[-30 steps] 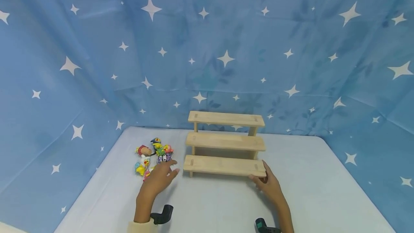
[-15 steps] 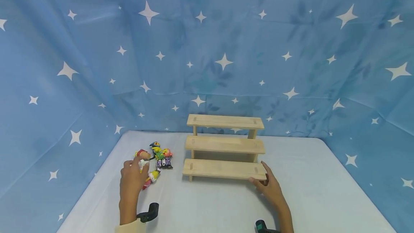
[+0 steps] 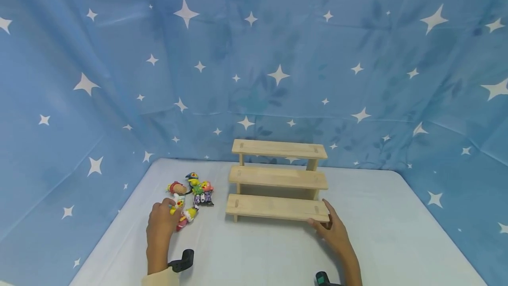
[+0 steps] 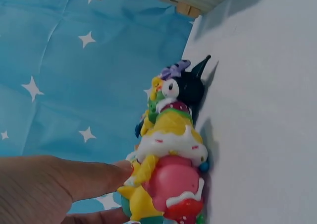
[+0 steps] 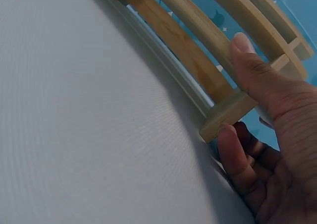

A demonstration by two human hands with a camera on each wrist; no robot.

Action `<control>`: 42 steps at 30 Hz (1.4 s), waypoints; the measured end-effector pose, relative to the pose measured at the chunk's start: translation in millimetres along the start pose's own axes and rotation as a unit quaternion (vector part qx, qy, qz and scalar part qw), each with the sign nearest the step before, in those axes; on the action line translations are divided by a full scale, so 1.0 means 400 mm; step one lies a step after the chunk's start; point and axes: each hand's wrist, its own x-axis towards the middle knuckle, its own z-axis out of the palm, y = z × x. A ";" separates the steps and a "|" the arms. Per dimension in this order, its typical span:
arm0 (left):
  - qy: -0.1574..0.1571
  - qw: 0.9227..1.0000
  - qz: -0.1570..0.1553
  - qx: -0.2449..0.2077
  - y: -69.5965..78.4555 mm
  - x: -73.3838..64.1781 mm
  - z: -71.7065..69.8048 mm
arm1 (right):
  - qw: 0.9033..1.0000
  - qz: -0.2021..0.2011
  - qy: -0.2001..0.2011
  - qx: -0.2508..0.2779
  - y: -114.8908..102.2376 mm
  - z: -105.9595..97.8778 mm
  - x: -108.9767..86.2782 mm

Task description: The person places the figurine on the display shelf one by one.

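Currently, colourful plastic figures (image 3: 203, 198) are crowding, from twelve to five o'clock, the white-and-yellow figure (image 3: 180, 201) the left hand (image 3: 162, 224) is pinching, at nine o'clock of a pale three-tier wooden shelf (image 3: 278, 207). The right hand (image 3: 334, 233) is gripping its four o'clock corner; white tabletop (image 3: 381, 224) is stretching past three.

- Evenly lit in the head view — faintly shiny on the blue curtain (image 3: 238, 92)
- Dimmer, greyer in both wrist views
- Softly shadowed beside the figurines (image 4: 171, 140) and under the wooden stand (image 3: 278, 176)
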 end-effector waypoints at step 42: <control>0.059 0.997 0.003 -0.039 -0.066 0.033 0.060 | 1.000 0.018 0.003 -0.004 0.005 0.002 0.009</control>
